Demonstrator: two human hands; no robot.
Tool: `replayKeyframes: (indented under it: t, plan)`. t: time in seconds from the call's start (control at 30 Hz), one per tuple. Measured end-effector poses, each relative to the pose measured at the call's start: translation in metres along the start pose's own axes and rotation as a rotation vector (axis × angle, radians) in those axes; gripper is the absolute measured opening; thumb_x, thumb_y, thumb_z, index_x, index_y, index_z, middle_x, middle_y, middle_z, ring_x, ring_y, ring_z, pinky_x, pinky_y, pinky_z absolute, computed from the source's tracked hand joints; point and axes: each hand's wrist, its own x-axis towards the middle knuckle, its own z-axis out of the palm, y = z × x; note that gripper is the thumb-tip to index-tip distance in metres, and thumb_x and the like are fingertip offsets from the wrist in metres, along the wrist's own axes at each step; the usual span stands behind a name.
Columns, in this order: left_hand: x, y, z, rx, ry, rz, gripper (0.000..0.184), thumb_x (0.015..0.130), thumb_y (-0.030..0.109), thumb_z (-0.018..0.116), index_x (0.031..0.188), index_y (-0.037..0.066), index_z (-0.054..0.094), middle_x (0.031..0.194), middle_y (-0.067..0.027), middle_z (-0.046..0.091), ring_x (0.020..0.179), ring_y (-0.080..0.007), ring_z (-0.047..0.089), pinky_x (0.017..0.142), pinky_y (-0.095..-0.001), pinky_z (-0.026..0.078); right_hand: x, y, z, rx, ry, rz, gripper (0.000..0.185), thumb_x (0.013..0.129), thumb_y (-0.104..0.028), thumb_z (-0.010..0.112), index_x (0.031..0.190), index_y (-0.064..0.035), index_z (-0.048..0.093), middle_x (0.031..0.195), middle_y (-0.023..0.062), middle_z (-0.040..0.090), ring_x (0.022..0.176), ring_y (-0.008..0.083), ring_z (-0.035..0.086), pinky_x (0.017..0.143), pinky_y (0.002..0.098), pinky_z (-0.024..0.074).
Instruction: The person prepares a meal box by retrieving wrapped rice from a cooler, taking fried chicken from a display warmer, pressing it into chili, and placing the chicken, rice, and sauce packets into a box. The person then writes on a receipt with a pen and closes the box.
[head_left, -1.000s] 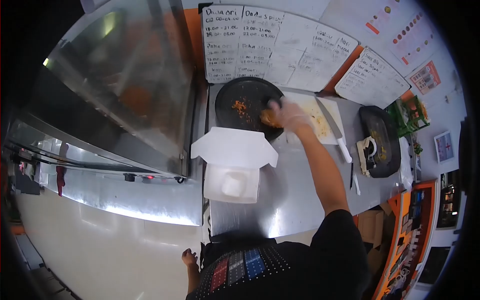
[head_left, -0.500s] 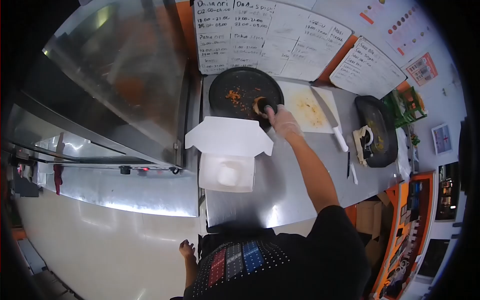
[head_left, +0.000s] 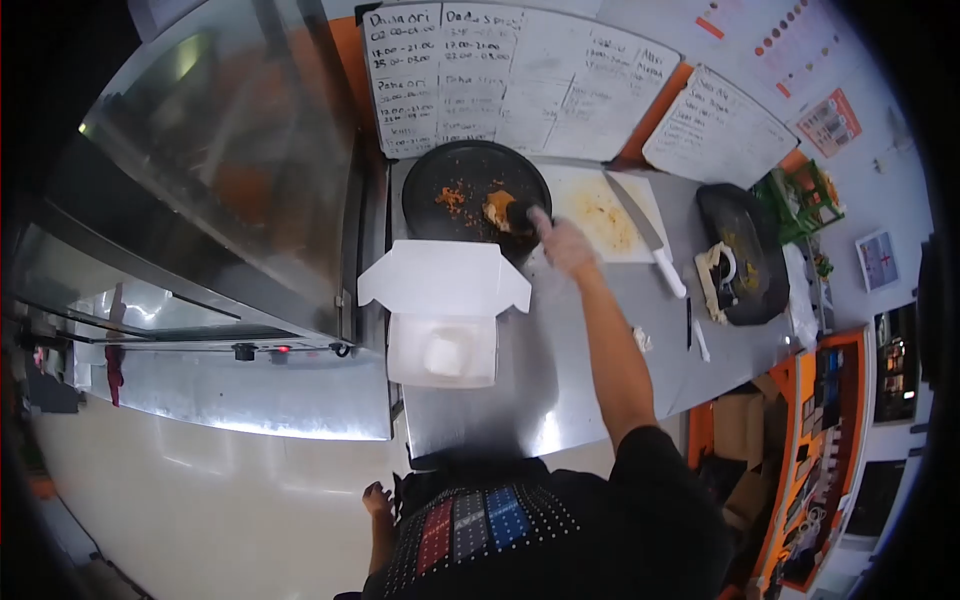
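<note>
My right hand (head_left: 566,246), in a clear plastic glove, grips a short black pestle (head_left: 520,216) at the near right of a round black stone plate (head_left: 425,215). Left of the pestle's head, and touching or very near it, lies a golden-brown piece of fried food (head_left: 498,208). Orange crumbs (head_left: 453,197) are scattered on the plate. In front stands an open white takeaway box (head_left: 440,278) with a white mound (head_left: 443,352) inside, perhaps rice. Down at my side, my left hand (head_left: 377,499) hangs with loosely bent fingers and nothing visible in it.
Right of the plate, a large white-handled knife (head_left: 645,232) lies across a stained white cutting board (head_left: 590,212). Farther right are a dark tray (head_left: 765,275) and a green basket (head_left: 800,205). A glass-fronted cabinet (head_left: 225,190) borders the counter's left. Whiteboards (head_left: 560,90) stand behind.
The pestle has shifted slightly right on the plate, showing more of the fried piece. My right forearm has swung left, exposing a small crumpled white scrap. The whole view has shifted a little.
</note>
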Motion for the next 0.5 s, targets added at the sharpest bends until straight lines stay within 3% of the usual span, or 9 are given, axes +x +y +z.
replayKeyframes:
  t: [0.17,0.3,0.4,0.43,0.5]
  plan:
    - [-0.013,0.011,0.006,-0.022,0.030,0.057,0.031,0.089,0.018,0.060,0.116,0.003,0.062,0.097,-0.0112,0.062,0.077,-0.0287,0.065,0.057,-0.0392,0.048,-0.040,-0.058,-0.074,0.056,0.047,0.022,0.076,0.096,-0.065,0.040,0.121,0.0039,0.061,0.114,0.0313,0.064,0.116,0.0448,0.058,0.099,0.0480,0.0438]
    - [-0.011,0.010,0.004,-0.035,0.003,0.041,0.033,0.088,0.019,0.060,0.118,0.003,0.061,0.100,-0.0121,0.062,0.081,-0.0289,0.065,0.059,-0.0387,0.048,-0.022,-0.028,-0.012,-0.113,0.018,0.060,0.075,0.096,-0.064,0.042,0.120,0.0044,0.060,0.114,0.0315,0.063,0.115,0.0435,0.059,0.098,0.0471,0.0446]
    - [0.005,0.000,0.006,-0.026,-0.042,0.042,0.035,0.088,0.019,0.060,0.119,0.002,0.060,0.103,-0.0129,0.062,0.086,-0.0293,0.065,0.061,-0.0392,0.049,-0.004,-0.040,-0.031,-0.129,-0.029,-0.057,0.074,0.096,-0.064,0.042,0.120,0.0035,0.061,0.115,0.0305,0.064,0.116,0.0428,0.058,0.098,0.0466,0.0450]
    - [0.009,-0.006,0.001,-0.014,-0.057,0.055,0.035,0.088,0.019,0.060,0.120,0.002,0.060,0.104,-0.0131,0.062,0.087,-0.0294,0.065,0.062,-0.0394,0.049,-0.006,-0.052,-0.052,-0.092,-0.157,0.009,0.074,0.095,-0.064,0.043,0.121,0.0026,0.061,0.120,0.0298,0.062,0.118,0.0423,0.057,0.100,0.0466,0.0446]
    - [0.013,-0.007,0.007,-0.017,-0.089,0.087,0.036,0.088,0.019,0.060,0.121,0.002,0.059,0.105,-0.0136,0.062,0.091,-0.0296,0.064,0.063,-0.0397,0.049,-0.013,-0.084,-0.073,-0.040,-0.030,-0.049,0.073,0.095,-0.064,0.043,0.121,0.0023,0.061,0.121,0.0298,0.062,0.119,0.0425,0.057,0.100,0.0464,0.0446]
